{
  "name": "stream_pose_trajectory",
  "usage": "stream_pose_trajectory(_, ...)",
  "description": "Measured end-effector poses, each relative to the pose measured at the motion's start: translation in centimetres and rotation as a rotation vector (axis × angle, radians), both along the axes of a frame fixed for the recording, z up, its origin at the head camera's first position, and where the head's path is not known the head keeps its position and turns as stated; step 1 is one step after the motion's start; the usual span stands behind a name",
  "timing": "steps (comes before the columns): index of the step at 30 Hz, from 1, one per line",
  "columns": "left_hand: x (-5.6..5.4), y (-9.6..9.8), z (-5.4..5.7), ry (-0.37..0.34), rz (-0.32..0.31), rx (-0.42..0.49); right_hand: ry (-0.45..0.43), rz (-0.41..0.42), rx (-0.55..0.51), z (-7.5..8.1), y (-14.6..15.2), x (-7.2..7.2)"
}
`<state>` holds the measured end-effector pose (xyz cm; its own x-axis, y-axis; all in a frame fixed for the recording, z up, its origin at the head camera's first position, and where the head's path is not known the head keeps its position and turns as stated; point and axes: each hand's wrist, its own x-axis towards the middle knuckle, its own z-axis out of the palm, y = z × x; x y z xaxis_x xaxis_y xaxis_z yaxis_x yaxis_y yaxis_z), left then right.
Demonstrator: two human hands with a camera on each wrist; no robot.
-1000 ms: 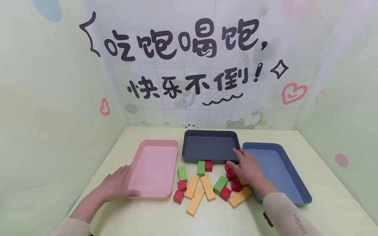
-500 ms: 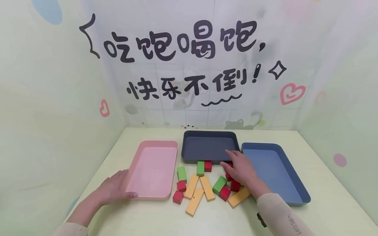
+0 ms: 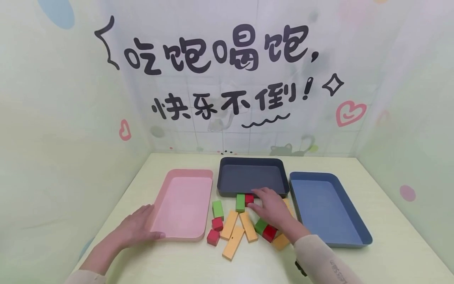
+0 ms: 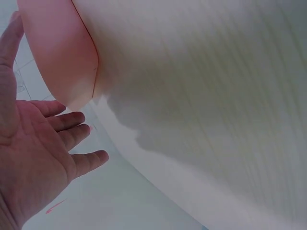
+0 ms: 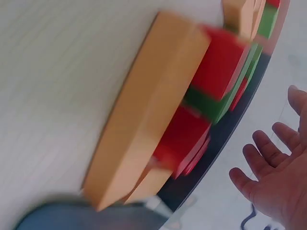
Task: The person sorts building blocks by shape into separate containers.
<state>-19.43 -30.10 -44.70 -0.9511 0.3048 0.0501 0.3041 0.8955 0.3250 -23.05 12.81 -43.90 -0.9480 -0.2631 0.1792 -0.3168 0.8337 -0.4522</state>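
My left hand (image 3: 136, 227) is at the near left corner of a pink tray (image 3: 209, 205), thumb along the front and fingers along the left side. The left wrist view shows its palm and spread fingers (image 4: 69, 136) beside the tray wall (image 4: 64, 52). My right hand (image 3: 271, 209) hovers over the blocks on the right, its fingers reaching toward a red cube (image 3: 249, 199) and a green block (image 3: 240, 203). In the right wrist view that hand (image 5: 283, 177) is spread and holds nothing. Below it lie a yellow block (image 5: 144, 115) and red cubes, partly hidden in the head view.
A dark navy tray (image 3: 221, 191) stands at the back and a blue tray (image 3: 349, 209) on the right. Between the trays lie several yellow blocks (image 3: 233, 242), a green block (image 3: 218, 209) and red cubes (image 3: 213, 237). Printed walls enclose the table.
My right hand has moved left and slightly nearer, from beside the blue tray to above the blocks in front of the navy tray. My left hand has barely shifted.
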Motion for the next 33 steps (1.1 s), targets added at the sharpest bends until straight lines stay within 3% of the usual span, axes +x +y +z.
stream_pose_trajectory(11, 0.1, -0.4, 0.1, -0.024, 0.025, -0.007, -0.072, 0.063, 0.044, 0.1, -6.1, 0.2)
stream_pose_trajectory(25, 0.2, -0.1, 0.1, -0.054, 0.023, 0.034, -0.17, -0.124, 0.143, -1.0, -11.3, -0.3)
stream_pose_trajectory(33, 0.4, -0.4, 0.0, -0.059, 0.031, 0.038, -0.146, -0.103, 0.23, -1.5, -11.9, -0.5)
